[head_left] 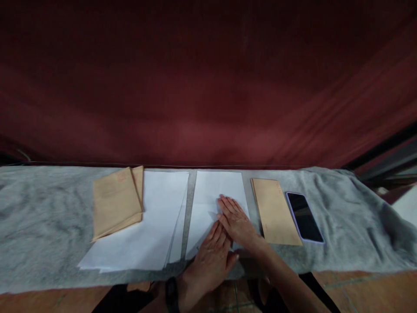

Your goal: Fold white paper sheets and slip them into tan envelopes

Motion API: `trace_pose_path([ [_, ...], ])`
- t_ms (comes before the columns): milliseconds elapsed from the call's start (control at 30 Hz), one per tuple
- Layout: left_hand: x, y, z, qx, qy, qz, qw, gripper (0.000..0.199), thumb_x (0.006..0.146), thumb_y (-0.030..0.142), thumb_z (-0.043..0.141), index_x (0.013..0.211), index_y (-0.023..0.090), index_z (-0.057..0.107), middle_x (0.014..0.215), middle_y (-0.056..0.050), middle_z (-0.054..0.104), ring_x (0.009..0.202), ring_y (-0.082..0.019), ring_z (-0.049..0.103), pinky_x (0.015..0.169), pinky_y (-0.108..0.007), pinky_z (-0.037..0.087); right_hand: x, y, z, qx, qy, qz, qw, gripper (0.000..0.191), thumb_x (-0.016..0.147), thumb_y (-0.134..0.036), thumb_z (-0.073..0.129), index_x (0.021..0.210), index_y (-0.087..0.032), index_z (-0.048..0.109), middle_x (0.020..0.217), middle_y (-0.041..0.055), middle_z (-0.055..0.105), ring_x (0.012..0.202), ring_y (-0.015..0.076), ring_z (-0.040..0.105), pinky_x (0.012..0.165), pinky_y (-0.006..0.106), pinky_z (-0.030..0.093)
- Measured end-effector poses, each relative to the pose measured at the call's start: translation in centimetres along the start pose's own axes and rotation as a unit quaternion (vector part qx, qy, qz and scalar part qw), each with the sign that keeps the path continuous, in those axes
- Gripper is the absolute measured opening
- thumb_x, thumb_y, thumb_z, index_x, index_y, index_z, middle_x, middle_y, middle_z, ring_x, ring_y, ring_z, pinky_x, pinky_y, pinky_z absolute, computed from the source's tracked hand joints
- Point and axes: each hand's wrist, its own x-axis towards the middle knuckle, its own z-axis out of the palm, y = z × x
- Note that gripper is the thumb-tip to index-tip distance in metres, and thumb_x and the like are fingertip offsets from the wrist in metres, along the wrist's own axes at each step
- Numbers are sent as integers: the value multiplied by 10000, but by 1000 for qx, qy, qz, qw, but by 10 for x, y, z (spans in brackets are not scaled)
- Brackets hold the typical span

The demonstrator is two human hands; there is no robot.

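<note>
A white sheet of paper (208,188) lies in front of me, with a faint line across it that looks like a crease. My right hand (238,224) rests flat on the sheet, fingers stretched out and pointing away to the left. Close against it, my left hand (213,256) also lies flat over the near part of the paper, its fingertips meeting the right hand. Neither hand grips anything. The two hands hide the sheet's lower right portion. A black band (172,294) circles my left wrist.
Left of the sheet, a stack of white paper (140,248) is partly covered by several brown envelopes (115,200). To the right lie more brown envelopes (276,213) and a phone (305,217) in a purple case. Grey cloth (45,221) covers the surface; a dark red backdrop (208,108) stands behind.
</note>
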Motion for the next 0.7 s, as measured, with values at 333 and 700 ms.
trace_pose_path([
  [333,-9,4,-14,-43,-65,73,994,786,983,653,416,1572,139,339,1606,-142,416,1498,-264,369,1262,-423,218,9,15,2,-3,-10,5,1000,519,1080,-376,331,1576,-230,375,1653,51,328,1538,232,291,1266,487,284],
  [700,-14,11,-24,-73,-89,153,982,777,995,673,355,1569,150,351,1654,-99,316,1543,-217,273,1267,-356,215,21,29,2,-40,1,40,998,513,1083,-414,337,1571,-261,379,1659,42,311,1539,241,288,1262,499,256],
])
